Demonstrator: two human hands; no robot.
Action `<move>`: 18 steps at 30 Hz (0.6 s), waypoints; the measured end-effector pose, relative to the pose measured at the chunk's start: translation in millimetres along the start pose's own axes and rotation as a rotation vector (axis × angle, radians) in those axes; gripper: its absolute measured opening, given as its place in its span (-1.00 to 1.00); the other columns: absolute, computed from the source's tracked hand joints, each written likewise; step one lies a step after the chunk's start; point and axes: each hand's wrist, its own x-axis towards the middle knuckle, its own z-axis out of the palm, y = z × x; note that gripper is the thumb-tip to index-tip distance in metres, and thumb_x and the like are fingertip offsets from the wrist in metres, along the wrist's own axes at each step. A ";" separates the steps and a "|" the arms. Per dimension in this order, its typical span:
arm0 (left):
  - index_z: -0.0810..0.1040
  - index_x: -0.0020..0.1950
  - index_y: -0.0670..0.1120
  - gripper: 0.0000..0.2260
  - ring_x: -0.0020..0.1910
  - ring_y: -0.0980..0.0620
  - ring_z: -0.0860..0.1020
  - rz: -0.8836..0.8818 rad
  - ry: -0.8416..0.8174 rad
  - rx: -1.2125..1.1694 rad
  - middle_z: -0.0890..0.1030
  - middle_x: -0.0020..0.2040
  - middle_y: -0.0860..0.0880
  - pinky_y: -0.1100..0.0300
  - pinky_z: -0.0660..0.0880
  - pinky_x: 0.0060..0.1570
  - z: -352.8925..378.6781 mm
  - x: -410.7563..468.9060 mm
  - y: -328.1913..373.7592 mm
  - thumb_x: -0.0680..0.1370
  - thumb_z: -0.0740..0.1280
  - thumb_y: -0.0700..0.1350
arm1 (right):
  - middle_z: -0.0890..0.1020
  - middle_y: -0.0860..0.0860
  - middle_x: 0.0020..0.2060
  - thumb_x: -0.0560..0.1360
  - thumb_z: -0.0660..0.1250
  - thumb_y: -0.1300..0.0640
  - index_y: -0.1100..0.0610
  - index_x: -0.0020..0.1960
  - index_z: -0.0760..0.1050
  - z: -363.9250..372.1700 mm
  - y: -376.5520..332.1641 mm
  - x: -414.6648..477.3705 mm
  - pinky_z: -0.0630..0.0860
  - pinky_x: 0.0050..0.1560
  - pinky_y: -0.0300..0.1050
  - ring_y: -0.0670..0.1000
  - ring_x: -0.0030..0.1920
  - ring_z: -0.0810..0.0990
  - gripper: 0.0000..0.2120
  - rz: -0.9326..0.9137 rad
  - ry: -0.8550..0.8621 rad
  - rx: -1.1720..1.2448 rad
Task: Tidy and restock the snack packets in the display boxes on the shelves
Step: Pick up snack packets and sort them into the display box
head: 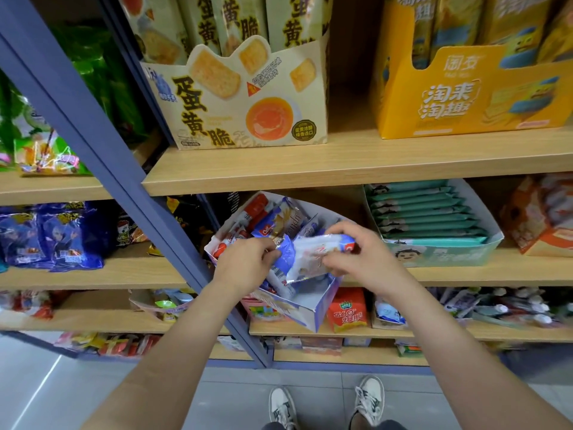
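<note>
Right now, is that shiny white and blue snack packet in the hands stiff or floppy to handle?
Probably floppy: the shiny white and blue snack packet creases between the left hand and right hand. Likely light, since a mere pinch holds it. Its glossy film may be slippery.

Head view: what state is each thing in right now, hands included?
left hand, pinching the held packet's blue end
right hand, gripping the held packet
held packet, lifted above the blue display box, crumpled
blue display box, tilted, jutting forward, packets jumbled inside
teal display box, upright, packets stacked neatly
egg-yolk cracker box, upright, filled
</note>
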 end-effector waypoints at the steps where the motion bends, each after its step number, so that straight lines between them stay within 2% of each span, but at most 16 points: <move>1: 0.60 -0.01 0.03 -0.85 -0.08 -0.08 0.57 0.005 0.031 0.013 0.65 -0.14 0.00 0.07 0.49 -0.17 -0.5 0.2 0.7 0.62 0.26 0.03 | 0.61 -0.10 -0.25 0.37 0.44 0.30 -0.06 -0.12 0.54 1.6 -2.0 0.3 0.50 -0.22 -0.16 -0.12 -0.31 0.53 -0.72 -0.042 -0.035 -0.180; 3: 0.62 0.05 0.08 -0.85 -0.07 -0.05 0.60 0.017 0.078 -0.002 0.67 -0.13 0.01 0.08 0.51 -0.17 -3.4 -0.3 4.9 0.61 0.27 0.05 | 0.61 -0.07 -0.26 0.33 0.44 0.22 -0.10 -0.15 0.53 4.7 -5.1 0.5 0.43 -0.26 -0.13 -0.08 -0.34 0.48 -0.76 -0.091 -0.111 -0.403; 6: 0.65 0.11 0.10 -0.82 -0.08 -0.05 0.62 0.004 0.119 -0.042 0.70 -0.11 0.00 0.04 0.55 -0.10 -10.2 -0.5 9.1 0.59 0.31 0.06 | 0.58 -0.06 -0.29 0.31 0.44 0.22 -0.01 -0.14 0.54 11.5 -10.0 1.0 0.36 -0.30 -0.18 -0.13 -0.35 0.43 -0.80 -0.102 -0.194 -0.447; 9: 0.66 0.10 0.14 -0.83 -0.11 -0.02 0.63 -0.021 0.141 -0.085 0.71 -0.15 0.02 0.09 0.54 -0.07 -13.9 -2.5 8.1 0.57 0.34 0.08 | 0.58 -0.08 -0.20 0.29 0.45 0.22 0.02 -0.16 0.49 14.2 -10.0 2.1 0.38 -0.21 -0.19 -0.11 -0.22 0.45 -0.80 -0.113 -0.247 -0.479; 12: 0.66 0.09 0.13 -0.85 -0.18 0.07 0.58 -0.028 0.131 -0.138 0.70 -0.11 0.04 0.20 0.46 -0.15 -15.0 -5.8 11.3 0.55 0.36 0.06 | 0.51 -0.08 -0.27 0.32 0.39 0.26 0.02 -0.13 0.48 14.6 -9.5 3.2 0.33 -0.24 -0.13 -0.10 -0.27 0.40 -0.79 -0.132 -0.335 -0.690; 13: 0.66 0.09 0.13 -0.85 -0.17 0.09 0.58 -0.028 0.115 -0.146 0.70 -0.07 0.06 0.21 0.45 -0.15 -15.4 -6.7 13.2 0.56 0.37 0.05 | 0.48 -0.10 -0.27 0.35 0.37 0.26 0.00 -0.09 0.49 14.8 -11.3 4.8 0.34 -0.22 -0.12 -0.10 -0.24 0.40 -0.79 -0.132 -0.364 -0.773; 15: 0.66 0.10 0.12 -0.85 -0.09 0.09 0.60 -0.013 0.090 -0.150 0.70 -0.02 0.08 0.17 0.50 -0.11 -16.6 -9.2 16.9 0.56 0.36 0.04 | 0.47 -0.13 -0.18 0.44 0.34 0.21 -0.07 0.06 0.53 13.8 -15.1 9.4 0.42 -0.05 -0.08 -0.02 -0.04 0.41 -0.74 -0.125 -0.414 -0.932; 17: 0.66 0.07 0.14 -0.87 -0.15 0.10 0.59 0.010 0.084 -0.145 0.69 -0.03 0.10 0.13 0.53 -0.11 -22.0 -12.8 19.5 0.56 0.36 0.03 | 0.54 -0.08 -0.01 0.48 0.30 0.21 -0.16 0.20 0.54 12.8 -15.3 13.2 0.43 0.13 0.00 0.02 0.16 0.36 -0.62 -0.119 -0.442 -1.038; 18: 0.65 0.06 0.15 -0.88 -0.22 0.13 0.56 0.028 0.100 -0.140 0.69 -0.04 0.11 0.14 0.52 -0.13 -26.8 -15.3 20.6 0.57 0.35 0.02 | 0.54 -0.07 0.07 0.47 0.27 0.23 -0.18 0.22 0.55 12.9 -14.2 13.8 0.41 0.16 0.01 0.04 0.20 0.32 -0.57 -0.114 -0.441 -1.054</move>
